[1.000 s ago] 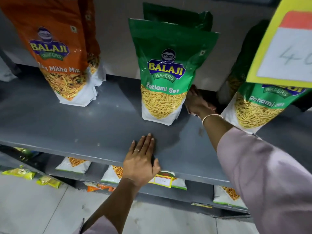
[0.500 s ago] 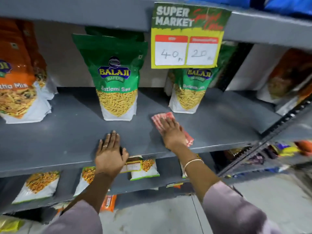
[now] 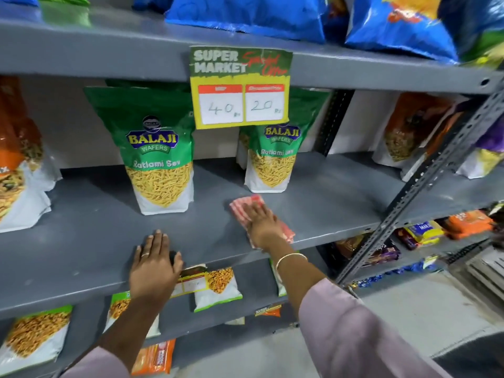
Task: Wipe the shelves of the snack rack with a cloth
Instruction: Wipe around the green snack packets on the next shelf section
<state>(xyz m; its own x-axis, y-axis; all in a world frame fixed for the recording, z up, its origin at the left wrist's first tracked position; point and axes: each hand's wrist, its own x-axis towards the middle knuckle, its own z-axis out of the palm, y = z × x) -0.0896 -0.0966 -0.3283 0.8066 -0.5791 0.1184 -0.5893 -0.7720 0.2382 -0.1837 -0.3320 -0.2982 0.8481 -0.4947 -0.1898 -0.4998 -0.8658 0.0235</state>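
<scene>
A grey metal shelf of the snack rack runs across the middle of the view. My right hand presses flat on a red-and-white checked cloth near the shelf's front edge, in front of the right green Ratlami Sev pack. To the left, the palm of my left hand rests flat on the shelf's front edge, fingers together, with nothing in it. A larger green Ratlami Sev pack stands behind and between the two hands.
A yellow price sign hangs from the shelf above, which holds blue snack bags. Orange packs stand at the left, more packs beyond the slanted slotted post. Lower shelves hold small packets.
My right hand came out from behind the green pack with the cloth and now presses it at the shelf's front. The view pulled back and up. My left hand stays planted.
</scene>
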